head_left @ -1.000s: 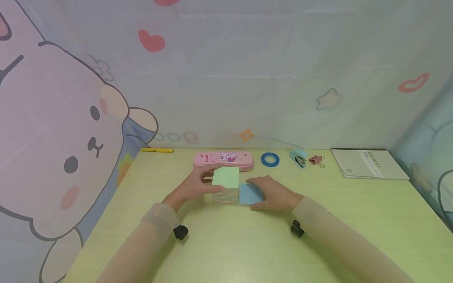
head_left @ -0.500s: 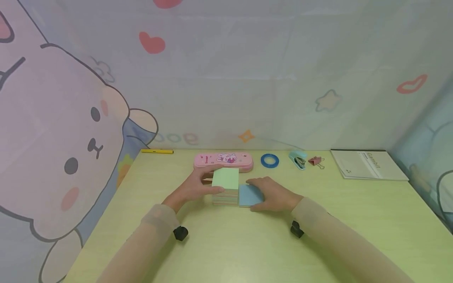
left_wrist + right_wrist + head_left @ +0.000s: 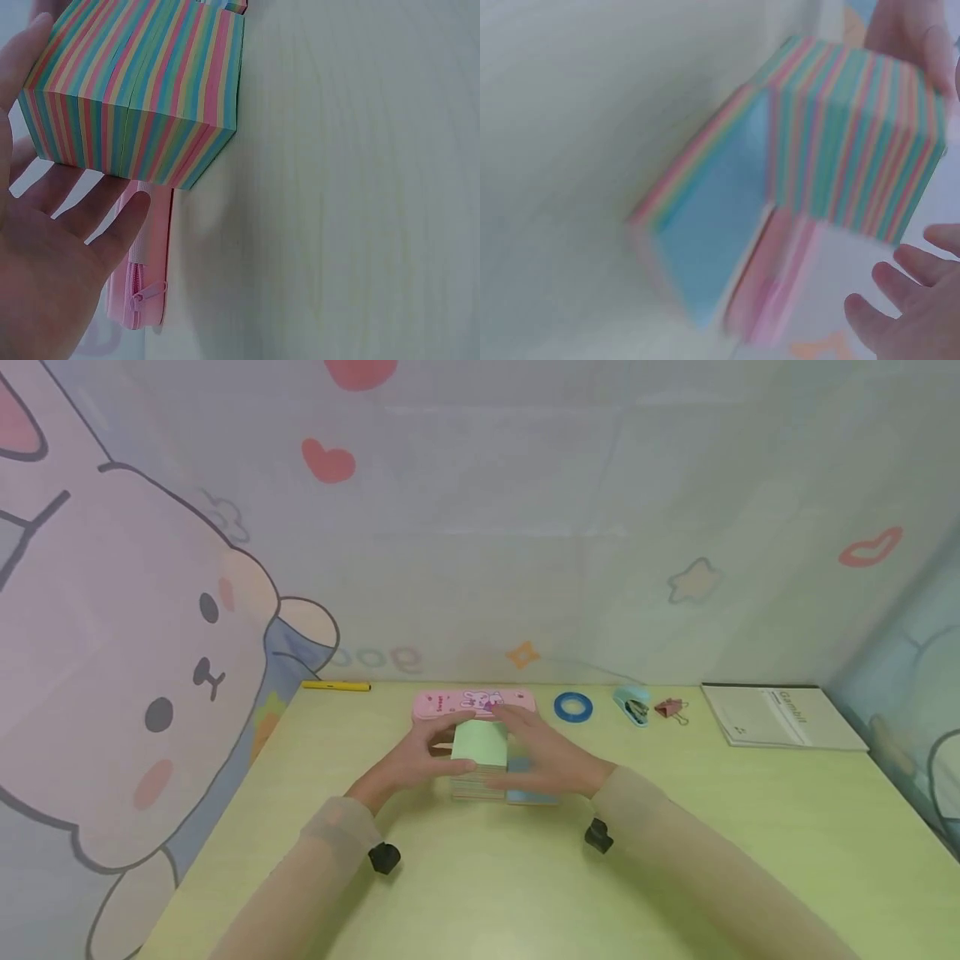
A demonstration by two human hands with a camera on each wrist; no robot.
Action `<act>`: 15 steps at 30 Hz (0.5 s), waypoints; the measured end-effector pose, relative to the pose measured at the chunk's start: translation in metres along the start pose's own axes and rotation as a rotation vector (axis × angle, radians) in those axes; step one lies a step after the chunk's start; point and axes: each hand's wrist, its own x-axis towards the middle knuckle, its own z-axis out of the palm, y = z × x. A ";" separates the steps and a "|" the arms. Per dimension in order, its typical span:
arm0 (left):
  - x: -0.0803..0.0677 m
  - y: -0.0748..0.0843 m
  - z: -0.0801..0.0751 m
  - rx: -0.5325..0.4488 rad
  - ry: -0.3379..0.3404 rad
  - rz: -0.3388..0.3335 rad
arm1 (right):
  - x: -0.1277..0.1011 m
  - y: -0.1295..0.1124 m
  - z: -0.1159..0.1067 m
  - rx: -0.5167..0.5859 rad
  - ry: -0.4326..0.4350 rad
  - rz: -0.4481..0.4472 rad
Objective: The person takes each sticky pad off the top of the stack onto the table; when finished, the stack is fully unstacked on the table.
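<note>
A tall block of striped coloured note paper (image 3: 480, 745), its top sheet pale green, stands in the middle of the table. My left hand (image 3: 414, 762) holds it from the left, thumb at the front and fingers toward the back; the left wrist view shows the striped sides of the block (image 3: 139, 97) close up. Against its right side lies a thin pad with a blue top sheet (image 3: 712, 214). Over that pad hovers my right hand (image 3: 557, 762), fingers spread and stretched toward the block, partly covering both. A gap shows between the right fingers (image 3: 911, 281) and the block.
Behind the block lies a pink zipped pencil case (image 3: 435, 703). Along the back edge are a yellow pen (image 3: 337, 686), a blue tape roll (image 3: 573, 707), a light blue stapler (image 3: 632, 705), a pink binder clip (image 3: 670, 708) and a notebook (image 3: 780, 718).
My right hand has let go of the thin blue pad and moved left, up to the tall block. The left hand stays on the block. The head view has tilted up slightly.
</note>
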 end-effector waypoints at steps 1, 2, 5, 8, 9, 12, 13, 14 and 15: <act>0.000 0.000 0.000 -0.003 -0.006 0.005 | 0.004 -0.004 0.000 -0.021 -0.002 -0.011; 0.000 -0.001 0.000 -0.005 -0.011 0.010 | 0.007 -0.007 0.001 -0.044 -0.005 -0.022; 0.000 0.000 0.001 -0.005 -0.016 0.015 | 0.015 -0.013 0.003 -0.121 -0.007 -0.040; 0.001 -0.001 0.000 0.008 -0.016 0.010 | 0.016 -0.012 0.003 -0.138 -0.017 -0.003; 0.000 -0.001 0.000 0.015 -0.017 0.008 | 0.014 -0.012 0.002 -0.130 -0.020 0.016; -0.001 -0.001 -0.001 0.040 -0.020 0.002 | 0.005 -0.007 -0.006 -0.095 -0.028 0.069; -0.001 -0.001 -0.002 0.046 -0.023 -0.002 | 0.000 -0.004 -0.010 -0.080 -0.027 0.080; -0.001 -0.001 -0.002 0.048 -0.023 -0.006 | -0.005 0.000 -0.014 -0.077 -0.023 0.094; -0.002 -0.001 -0.002 0.048 -0.021 -0.011 | -0.011 0.004 -0.018 -0.076 -0.016 0.104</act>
